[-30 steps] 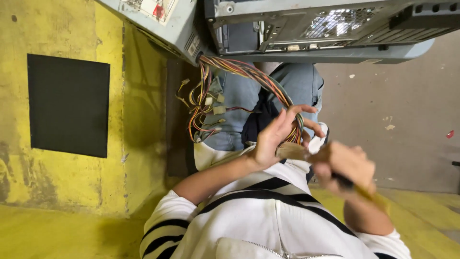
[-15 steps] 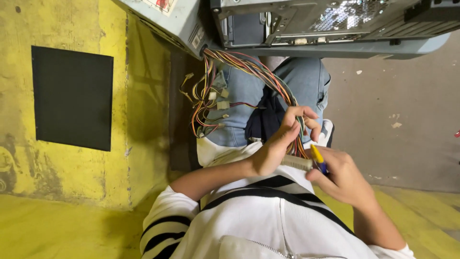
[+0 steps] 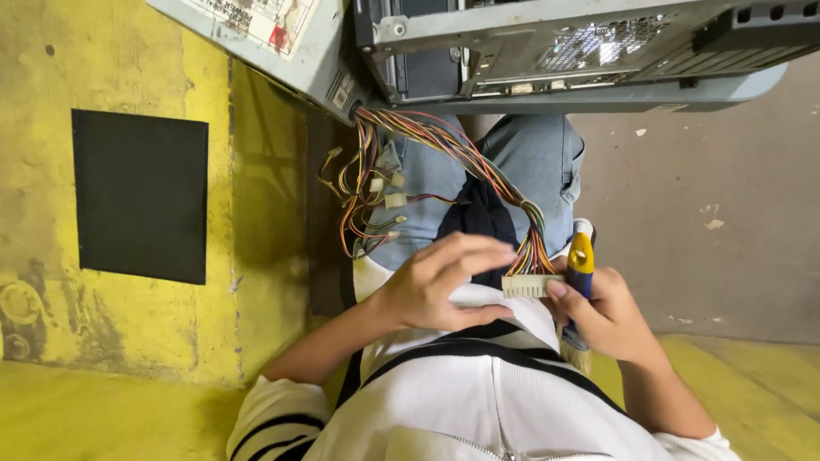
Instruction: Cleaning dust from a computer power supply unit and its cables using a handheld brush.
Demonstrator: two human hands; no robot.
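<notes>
Multicoloured wire harness (image 3: 461, 154) spills in thin plastic-coated strands from a grey metal power supply (image 3: 282, 43) and ends in a long, cream, ridged plastic connector (image 3: 531, 285), which lies over the person's lap. Left hand (image 3: 436, 286) curls over the white striped shirt, fingers stretched to the connector's near end. Right hand (image 3: 602, 312) is clenched around a brush with a yellow-and-blue handle (image 3: 580, 260), thumb tip touching the connector's far end. Above sits a perforated steel computer case (image 3: 598, 43). Smaller pale plugs (image 3: 389, 192) dangle beside the denim-clad knees.
</notes>
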